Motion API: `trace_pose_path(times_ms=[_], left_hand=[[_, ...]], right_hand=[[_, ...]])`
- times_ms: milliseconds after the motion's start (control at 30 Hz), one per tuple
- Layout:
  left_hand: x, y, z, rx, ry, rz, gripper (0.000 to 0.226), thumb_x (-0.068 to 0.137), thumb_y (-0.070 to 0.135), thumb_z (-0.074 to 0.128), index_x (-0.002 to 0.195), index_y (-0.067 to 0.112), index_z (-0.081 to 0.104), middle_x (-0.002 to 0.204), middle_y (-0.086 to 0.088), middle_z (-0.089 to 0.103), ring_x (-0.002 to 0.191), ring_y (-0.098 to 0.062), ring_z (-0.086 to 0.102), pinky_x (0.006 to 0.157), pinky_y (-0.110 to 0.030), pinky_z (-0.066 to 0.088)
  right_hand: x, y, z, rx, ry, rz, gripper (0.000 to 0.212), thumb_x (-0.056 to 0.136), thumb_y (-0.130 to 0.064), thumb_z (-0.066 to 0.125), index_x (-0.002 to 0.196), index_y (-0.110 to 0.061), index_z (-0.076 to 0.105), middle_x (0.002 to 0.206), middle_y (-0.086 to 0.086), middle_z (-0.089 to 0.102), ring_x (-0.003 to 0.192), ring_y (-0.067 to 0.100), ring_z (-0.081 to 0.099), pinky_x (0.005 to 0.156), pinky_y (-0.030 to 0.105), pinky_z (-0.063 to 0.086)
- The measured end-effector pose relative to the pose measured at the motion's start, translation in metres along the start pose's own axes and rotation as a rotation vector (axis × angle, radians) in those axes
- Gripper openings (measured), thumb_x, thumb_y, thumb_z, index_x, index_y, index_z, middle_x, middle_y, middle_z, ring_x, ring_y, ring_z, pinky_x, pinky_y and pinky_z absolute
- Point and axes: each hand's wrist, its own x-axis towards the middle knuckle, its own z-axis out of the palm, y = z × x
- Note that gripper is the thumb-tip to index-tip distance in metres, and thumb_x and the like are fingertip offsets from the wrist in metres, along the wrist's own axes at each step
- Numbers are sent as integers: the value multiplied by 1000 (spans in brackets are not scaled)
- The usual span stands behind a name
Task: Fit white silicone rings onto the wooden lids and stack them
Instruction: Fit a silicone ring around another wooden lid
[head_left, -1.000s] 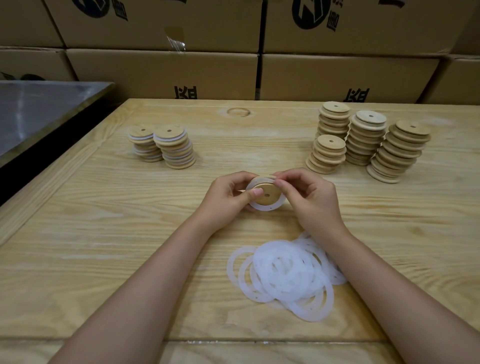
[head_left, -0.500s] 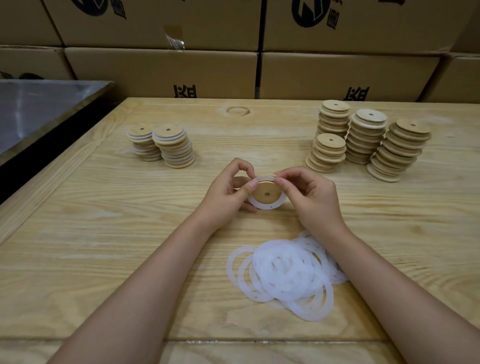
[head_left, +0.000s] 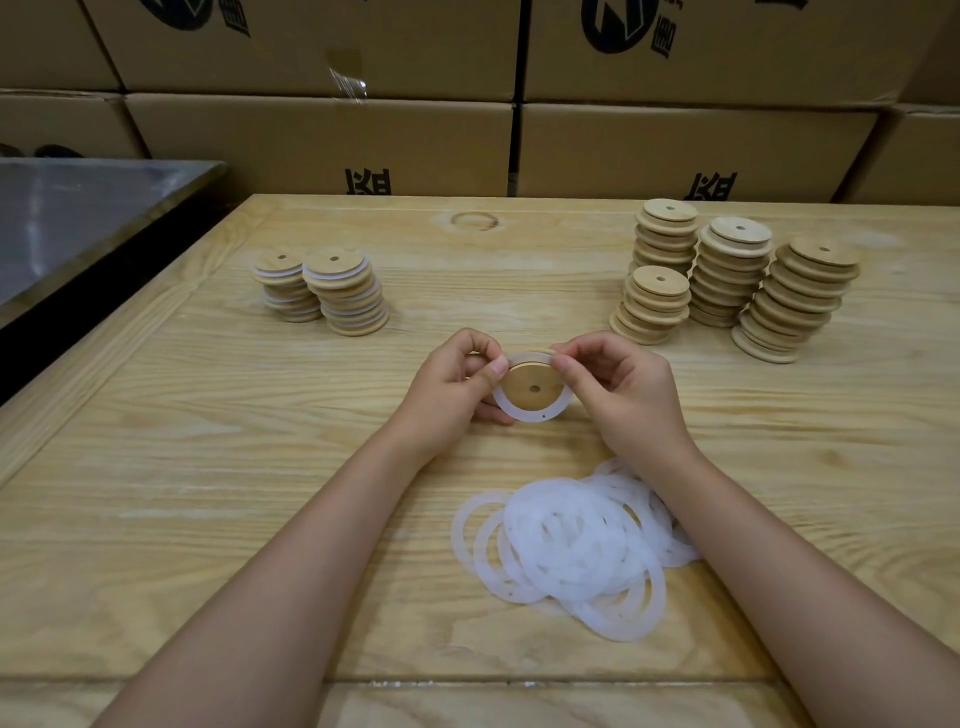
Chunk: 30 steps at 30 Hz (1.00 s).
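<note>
A round wooden lid (head_left: 535, 384) with a small centre hole is held above the table's middle, and a white silicone ring (head_left: 522, 414) lies around its rim. My left hand (head_left: 452, 389) pinches its left edge with thumb and curled fingers. My right hand (head_left: 618, 395) pinches the top right edge. A heap of loose white rings (head_left: 571, 545) lies close in front of me. Two short stacks of ringed lids (head_left: 322, 291) stand at the back left. Several taller stacks of bare lids (head_left: 727, 275) stand at the back right.
The pale wooden table (head_left: 208, 467) ends at a dark gap on the left, beyond which lies a metal surface (head_left: 67, 213). Stacked cardboard boxes (head_left: 467, 104) form a wall behind the table.
My left fingers have shifted along the lid's upper left edge, working the ring down. The lid and both hands stay in nearly the same place.
</note>
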Motion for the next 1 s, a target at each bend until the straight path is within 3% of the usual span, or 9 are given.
trace_pose_path(times_ms=[300,433,567,1000], left_hand=[[1,0,-1,8,23,-13,12,96,5,48,86,12,47,84,-14,61,71,-24,63,62,-34,59],[1,1,-1,9,17,-8,12,96,5,48,87,12,47,84,-14,61,70,-25,63,63,-34,59],[0,1,-1,10,11,-4,12,96,4,48,86,11,48,83,-12,60,73,-24,63,64,-32,59],[0,2,-3,5,-27,15,9,96,9,50,91,15,45,92,-20,63,80,-27,63,68,-38,59]], right_hand=[[1,5,-5,-148,-17,14,19,87,-9,65,78,-26,60,76,-14,65,76,-3,63,63,10,47],[2,7,-6,-109,-17,78,17,89,-8,62,81,-23,61,83,-7,67,83,11,67,78,37,57],[3,6,-6,-69,-4,132,15,89,-6,62,81,-19,62,82,-2,68,84,15,67,83,49,55],[4,4,-4,-47,-6,163,16,88,-5,62,80,-19,62,83,0,68,83,14,66,82,40,56]])
